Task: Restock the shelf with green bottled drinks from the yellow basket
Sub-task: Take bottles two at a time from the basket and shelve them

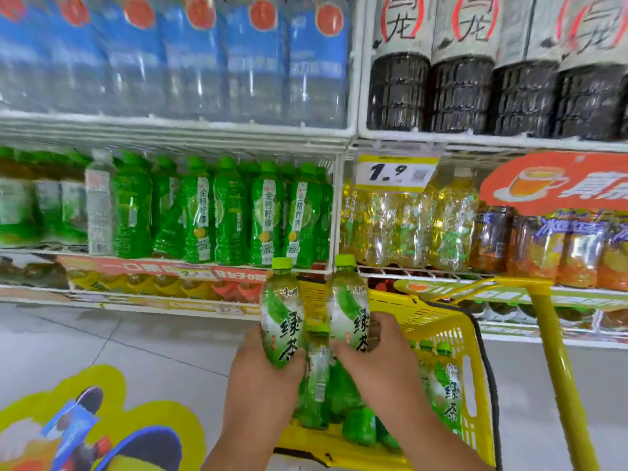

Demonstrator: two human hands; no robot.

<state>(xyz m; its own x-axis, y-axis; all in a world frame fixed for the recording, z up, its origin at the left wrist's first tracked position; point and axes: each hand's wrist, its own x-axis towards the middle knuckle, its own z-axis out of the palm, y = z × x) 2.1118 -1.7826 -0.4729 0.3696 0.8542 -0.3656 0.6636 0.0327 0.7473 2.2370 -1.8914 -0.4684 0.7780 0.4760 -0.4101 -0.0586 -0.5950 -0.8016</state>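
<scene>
My left hand (261, 379) grips a green tea bottle (281, 311) upright by its lower half. My right hand (377, 355) grips a second green tea bottle (350, 304) the same way, just to its right. Both bottles are lifted above the yellow basket (438, 321), which holds several more green bottles (445, 385). Straight ahead, the middle shelf (170, 263) carries a row of green bottled drinks (231, 212) with green caps.
The basket's yellow handle (550, 338) rises at the right. Yellow and orange drinks (418, 226) fill the shelf section to the right, under a 1.9 price tag (394, 173). Water bottles (204, 69) and dark tea bottles (492, 93) stand above. A floor sticker (102, 423) lies at the lower left.
</scene>
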